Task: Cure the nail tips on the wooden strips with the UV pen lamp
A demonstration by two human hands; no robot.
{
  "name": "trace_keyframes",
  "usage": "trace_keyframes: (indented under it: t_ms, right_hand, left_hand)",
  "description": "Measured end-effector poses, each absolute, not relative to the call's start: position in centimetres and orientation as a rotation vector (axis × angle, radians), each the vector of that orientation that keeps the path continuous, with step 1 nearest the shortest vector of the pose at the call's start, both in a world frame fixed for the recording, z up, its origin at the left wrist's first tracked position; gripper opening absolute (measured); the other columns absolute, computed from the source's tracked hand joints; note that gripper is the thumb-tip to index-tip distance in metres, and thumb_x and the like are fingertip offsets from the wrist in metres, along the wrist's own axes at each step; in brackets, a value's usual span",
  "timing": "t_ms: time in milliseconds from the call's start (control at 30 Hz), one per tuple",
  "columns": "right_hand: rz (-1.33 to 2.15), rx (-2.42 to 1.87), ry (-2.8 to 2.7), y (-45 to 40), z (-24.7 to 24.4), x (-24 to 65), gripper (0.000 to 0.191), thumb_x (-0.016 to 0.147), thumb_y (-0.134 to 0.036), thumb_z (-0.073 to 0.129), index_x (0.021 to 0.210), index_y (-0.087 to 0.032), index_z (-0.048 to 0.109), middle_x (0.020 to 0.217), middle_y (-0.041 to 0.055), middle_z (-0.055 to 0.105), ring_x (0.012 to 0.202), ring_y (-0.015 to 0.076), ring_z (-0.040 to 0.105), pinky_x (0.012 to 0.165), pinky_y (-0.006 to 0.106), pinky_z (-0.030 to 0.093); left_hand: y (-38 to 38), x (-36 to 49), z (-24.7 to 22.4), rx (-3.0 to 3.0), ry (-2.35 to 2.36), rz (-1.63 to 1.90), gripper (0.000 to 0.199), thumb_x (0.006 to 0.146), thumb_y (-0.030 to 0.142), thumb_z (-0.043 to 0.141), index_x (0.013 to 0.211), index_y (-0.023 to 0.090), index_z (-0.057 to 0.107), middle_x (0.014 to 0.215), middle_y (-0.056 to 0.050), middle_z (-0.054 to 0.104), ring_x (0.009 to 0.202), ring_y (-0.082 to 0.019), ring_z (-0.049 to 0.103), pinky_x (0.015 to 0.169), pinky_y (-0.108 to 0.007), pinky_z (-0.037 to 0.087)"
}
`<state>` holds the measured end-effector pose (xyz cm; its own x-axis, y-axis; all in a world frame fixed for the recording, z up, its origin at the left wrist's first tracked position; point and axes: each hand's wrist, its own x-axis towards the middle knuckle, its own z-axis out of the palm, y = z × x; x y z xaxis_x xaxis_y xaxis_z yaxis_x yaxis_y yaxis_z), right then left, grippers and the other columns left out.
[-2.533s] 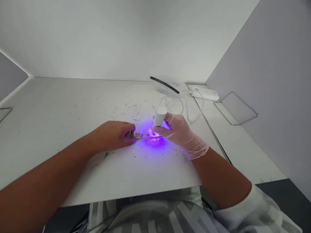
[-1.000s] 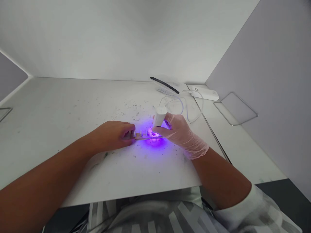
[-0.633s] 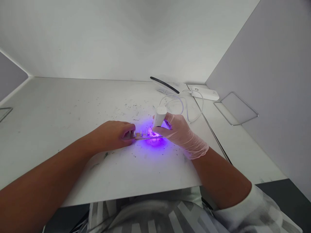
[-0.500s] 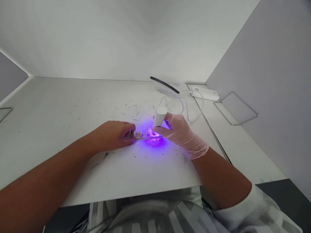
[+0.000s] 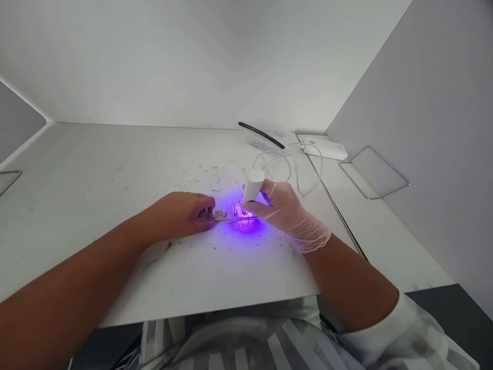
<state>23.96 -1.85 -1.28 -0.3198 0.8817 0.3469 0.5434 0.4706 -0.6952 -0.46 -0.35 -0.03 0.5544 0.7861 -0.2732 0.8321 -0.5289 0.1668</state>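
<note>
Bare, my left hand grips the left end of a narrow strip with several small upright pieces along it. A thin translucent glove covers my right hand, whose fingers are closed around a small white UV lamp. The lamp points down at the strip's right part and lights it purple, with the glow spilling onto the table. Glare and my fingers hide the detail under the lamp. A white cable lies on the table behind my right hand.
A nail file with a dark edge rests near the back wall. Right of it lies a white elongated device with a cable plugged in. A wire frame stands at the right wall. Dark crumbs are scattered over the white table.
</note>
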Motion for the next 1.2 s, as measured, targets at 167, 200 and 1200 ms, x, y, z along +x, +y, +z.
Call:
trace_keyframes:
  t_ms: [167, 200, 1200]
  right_hand:
    - [0.584, -1.191, -2.004, -1.84, -1.37, 23.95, 0.017, 0.079, -0.036, 0.067, 0.084, -0.021, 0.064, 0.056, -0.0072, 0.048, 0.048, 0.0057, 0.033, 0.049, 0.021, 0.032]
    - [0.585, -1.188, -2.007, -1.83, -1.38, 23.97, 0.017, 0.079, -0.036, 0.067, 0.084, -0.020, 0.064, 0.057, -0.0070, 0.049, 0.048, 0.0057, 0.033, 0.049, 0.021, 0.033]
    - [0.593, -1.193, -2.021, -1.83, -1.14, 24.01, 0.018, 0.079, -0.038, 0.066, 0.083, -0.020, 0.064, 0.058, -0.0058, 0.052, 0.049, 0.0062, 0.036, 0.049, 0.021, 0.033]
  left_hand:
    - [-0.39, -0.38, -0.01, 2.509, 1.350, -0.252, 0.024, 0.083, 0.047, 0.050, 0.079, 0.023, 0.051, 0.072, 0.001, 0.061, 0.061, -0.014, 0.051, 0.054, -0.027, 0.030]
    - [-0.39, -0.37, -0.02, 2.509, 1.352, -0.254, 0.024, 0.083, 0.047, 0.050, 0.078, 0.023, 0.051, 0.071, 0.001, 0.061, 0.061, -0.014, 0.051, 0.053, -0.027, 0.030]
    - [-0.31, -0.43, -0.08, 2.496, 1.338, -0.209, 0.024, 0.082, 0.048, 0.051, 0.080, 0.024, 0.054, 0.073, 0.000, 0.062, 0.061, -0.015, 0.052, 0.054, -0.027, 0.029]
